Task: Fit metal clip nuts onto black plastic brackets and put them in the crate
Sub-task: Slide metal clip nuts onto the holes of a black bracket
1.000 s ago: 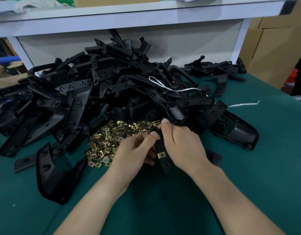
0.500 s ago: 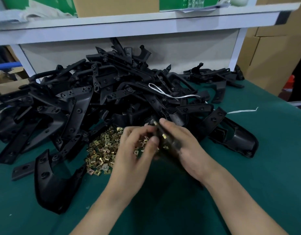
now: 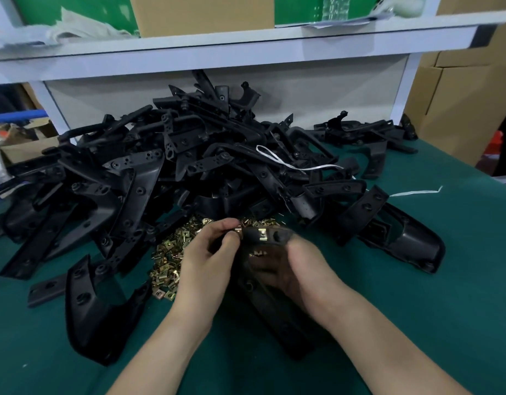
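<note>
Pinching a metal clip nut (image 3: 238,232) between thumb and fingertips, the left hand (image 3: 209,260) holds it at the end of a black plastic bracket (image 3: 277,236), which the blurred right hand (image 3: 308,266) grips from below. Another clip (image 3: 263,234) sits on the bracket. Both hands are above the green table (image 3: 417,309), just in front of the heap of loose clip nuts (image 3: 169,260) and the pile of brackets (image 3: 166,178).

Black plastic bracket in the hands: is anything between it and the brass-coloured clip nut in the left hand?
Nothing visible. The left hand pinches the brass-coloured metal clip nut at the end of the black plastic bracket, which the right hand holds. No crate is in view.
</note>
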`<state>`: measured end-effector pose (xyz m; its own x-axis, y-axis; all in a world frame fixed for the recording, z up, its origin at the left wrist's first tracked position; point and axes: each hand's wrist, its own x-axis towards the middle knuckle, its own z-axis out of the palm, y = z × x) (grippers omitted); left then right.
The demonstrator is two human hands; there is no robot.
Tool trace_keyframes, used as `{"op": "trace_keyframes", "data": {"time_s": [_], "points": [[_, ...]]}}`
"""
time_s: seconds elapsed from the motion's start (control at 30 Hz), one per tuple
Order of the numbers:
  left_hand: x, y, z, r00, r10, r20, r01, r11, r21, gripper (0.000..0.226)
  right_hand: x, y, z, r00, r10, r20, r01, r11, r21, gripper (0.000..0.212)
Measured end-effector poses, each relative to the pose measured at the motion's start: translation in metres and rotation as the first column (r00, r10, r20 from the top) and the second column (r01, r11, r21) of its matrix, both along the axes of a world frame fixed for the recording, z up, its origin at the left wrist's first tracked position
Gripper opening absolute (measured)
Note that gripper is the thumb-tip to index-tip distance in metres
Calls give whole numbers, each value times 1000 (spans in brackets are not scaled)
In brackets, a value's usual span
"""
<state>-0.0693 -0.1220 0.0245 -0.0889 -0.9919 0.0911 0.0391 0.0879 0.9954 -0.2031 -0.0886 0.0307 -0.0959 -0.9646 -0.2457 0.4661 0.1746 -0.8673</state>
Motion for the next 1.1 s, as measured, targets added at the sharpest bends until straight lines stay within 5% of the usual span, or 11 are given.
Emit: {"op": "trace_keyframes", "data": {"time_s": [0.07, 0.27, 0.47, 0.63, 0.83, 1.0, 1.1], "points": [[3, -3, 1, 997, 79, -3, -78, 997, 26, 22, -5, -2, 1, 993, -110, 35, 112, 991, -77, 41], [1, 8, 8, 998, 57, 33, -57, 998, 9, 35, 5, 0, -9, 946, -99, -308, 24, 971, -236, 47], [0, 10, 8, 995, -80, -65, 89, 985, 145, 54, 8, 0, -5, 977, -139, -158, 118, 984, -137, 54], [-3, 5, 8, 991, -56, -121, 84, 967, 240, 26, 8, -1, -1, 982, -181, -56, 180, 983, -16, 41], [-1, 2, 5, 989, -94, -116, 121, 960, 254, 28, 9, -3, -1, 979, -202, -27, 202, 979, 11, 43], [-5, 6, 6, 997, -43, -65, 57, 974, 219, 26, 10, -2, 3, 977, -201, -66, 202, 979, 12, 59], [-9, 13, 5, 1000, -18, -26, 23, 979, 202, 33, 9, 2, 9, 946, -218, -238, 232, 972, 32, 55]]}}
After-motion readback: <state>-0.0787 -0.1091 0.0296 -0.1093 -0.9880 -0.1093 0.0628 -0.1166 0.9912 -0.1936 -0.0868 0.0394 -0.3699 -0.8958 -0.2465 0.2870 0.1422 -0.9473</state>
